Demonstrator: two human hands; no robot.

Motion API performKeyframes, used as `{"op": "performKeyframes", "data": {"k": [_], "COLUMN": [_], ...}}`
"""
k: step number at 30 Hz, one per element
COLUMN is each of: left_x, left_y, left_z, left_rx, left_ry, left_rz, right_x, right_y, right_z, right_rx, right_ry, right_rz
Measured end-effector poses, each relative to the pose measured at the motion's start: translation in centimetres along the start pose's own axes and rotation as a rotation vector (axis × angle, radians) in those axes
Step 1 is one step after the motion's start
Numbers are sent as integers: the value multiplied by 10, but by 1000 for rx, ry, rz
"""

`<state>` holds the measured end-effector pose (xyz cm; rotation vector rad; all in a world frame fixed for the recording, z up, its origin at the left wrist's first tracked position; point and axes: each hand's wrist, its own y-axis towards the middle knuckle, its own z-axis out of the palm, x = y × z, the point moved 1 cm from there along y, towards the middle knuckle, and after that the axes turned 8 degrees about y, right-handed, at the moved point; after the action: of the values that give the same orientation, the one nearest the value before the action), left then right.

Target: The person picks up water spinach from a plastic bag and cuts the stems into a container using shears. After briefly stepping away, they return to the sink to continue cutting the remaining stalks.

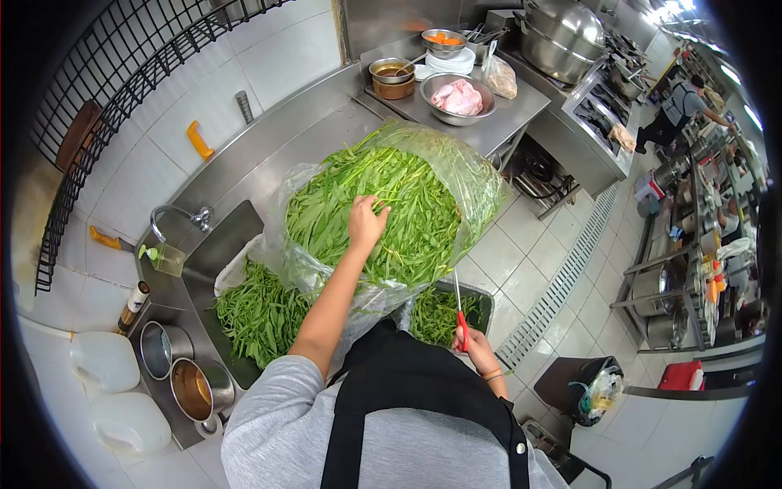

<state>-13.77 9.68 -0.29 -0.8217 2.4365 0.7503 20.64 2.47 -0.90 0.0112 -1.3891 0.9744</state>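
Note:
My left hand (368,220) is on top of a big heap of long-leaved greens (407,183), its fingers curled and closed on some stems. The heap fills a large clear plastic bag (476,163), which lies open on the sink counter. Low on the right, my right hand (479,349) is closed round a red-handled knife (462,330), its thin blade pointing up beside the bag. More cut greens (261,314) lie in the sink at left. A dark bin (487,308) in front of me holds further greens (433,314), partly hidden by the bag and my apron.
A faucet (175,213) and soap bottle (167,259) stand by the sink. Pots (199,387) and white jugs (130,424) are at lower left. A bowl of raw meat (458,98) sits at the back. A trash bin (570,383) stands right; a person (680,114) is far off.

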Motion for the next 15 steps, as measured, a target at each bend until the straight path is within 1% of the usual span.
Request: {"op": "performKeyframes", "data": {"k": [1,3,4,5,7,8,9,11,12,13,15], "left_x": [-1,-5,-10,-14,-16,-11,-9,-6,-10,-13,-22], "left_y": [-1,-9,-15,-21,-35,-43,-51,-65,-66,-63,-45], "left_z": [0,-6,-13,-17,-20,-15,-14,-11,-14,-16,-19], "left_rx": [1,48,115,118,361,429,427,355,266,263,95], "left_ry": [-3,-115,-150,-150,-356,-326,-328,-243,-265,-264,-234], "left_rz": [4,56,20,20,-165,-160,-161,-15,24,20,10], "right_x": [5,10,9,8,8,10,13,18,20,22,29], "right_y": [3,9,13,17,22,24,25,26,27,29,34], "right_z": [4,8,9,11,14,16,18,22,23,24,26], "right_rx": [17,25,59,95,103,111,112,129,132,133,141], "right_ry": [-21,-60,-54,-49,-69,-91,-94,-106,-109,-115,-129], "right_rz": [-11,-39,-42,-46,-47,-50,-50,-23,-20,-35,-48]}}
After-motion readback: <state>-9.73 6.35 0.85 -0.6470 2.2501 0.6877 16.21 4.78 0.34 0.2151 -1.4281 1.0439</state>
